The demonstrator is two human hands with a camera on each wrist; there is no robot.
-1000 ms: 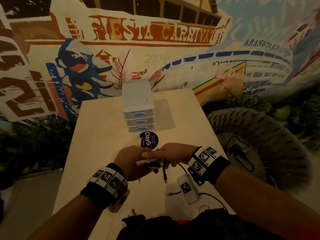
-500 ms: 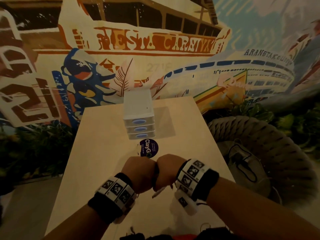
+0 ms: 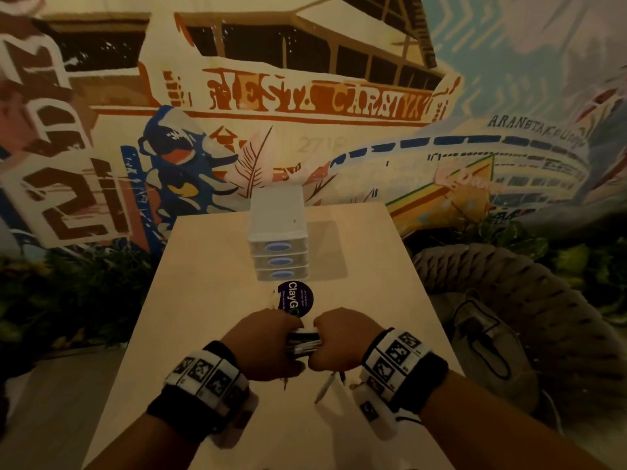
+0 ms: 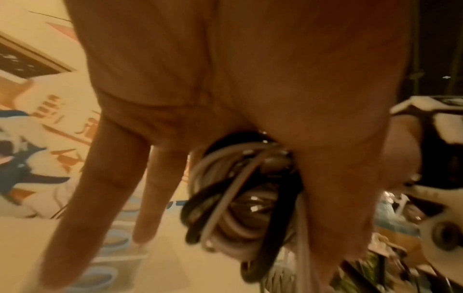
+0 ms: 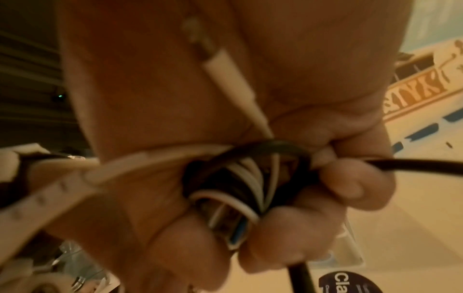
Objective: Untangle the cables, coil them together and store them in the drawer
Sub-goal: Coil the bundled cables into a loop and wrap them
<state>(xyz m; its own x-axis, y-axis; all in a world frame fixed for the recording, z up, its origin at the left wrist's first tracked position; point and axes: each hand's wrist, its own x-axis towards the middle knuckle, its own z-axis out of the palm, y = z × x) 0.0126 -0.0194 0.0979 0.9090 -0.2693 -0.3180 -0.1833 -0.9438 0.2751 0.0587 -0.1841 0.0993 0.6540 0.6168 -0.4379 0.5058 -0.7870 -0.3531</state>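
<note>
Mural paint (image 3: 305,106) covers the whole wall behind, flat and matte, with orange letters, a white ship and blue shapes. Before it stands the pale wooden desk (image 3: 210,300), rectangular, with a smooth top. To the right of the desk lies a big round seat of thick grey woven rope (image 3: 529,300), rough and twisted in texture, with dark green leaves behind it. Near the far end of the desk stands the small white plastic drawer unit (image 3: 278,242), a box with three shallow drawers, each with an oval blue handle; all three look closed. Just in front of it a round dark purple sticker (image 3: 296,302) with white letters lies flat on the desk.

Nearest to the camera, the left hand (image 3: 268,347) and the right hand (image 3: 339,340) meet above the desk, each wrist in a black band with square black-and-white markers. Between them is the coiled bundle of black and white cables (image 3: 303,344), thin, round and glossy. The grip of the left hand is closed on the bundle (image 4: 240,198) between thumb and palm, while two fingers (image 4: 100,178) stay straight. The grip of the right hand is closed around the loops (image 5: 238,182), with fingers curled tightly. A white plug end (image 3: 325,388) hangs below the right hand.
</note>
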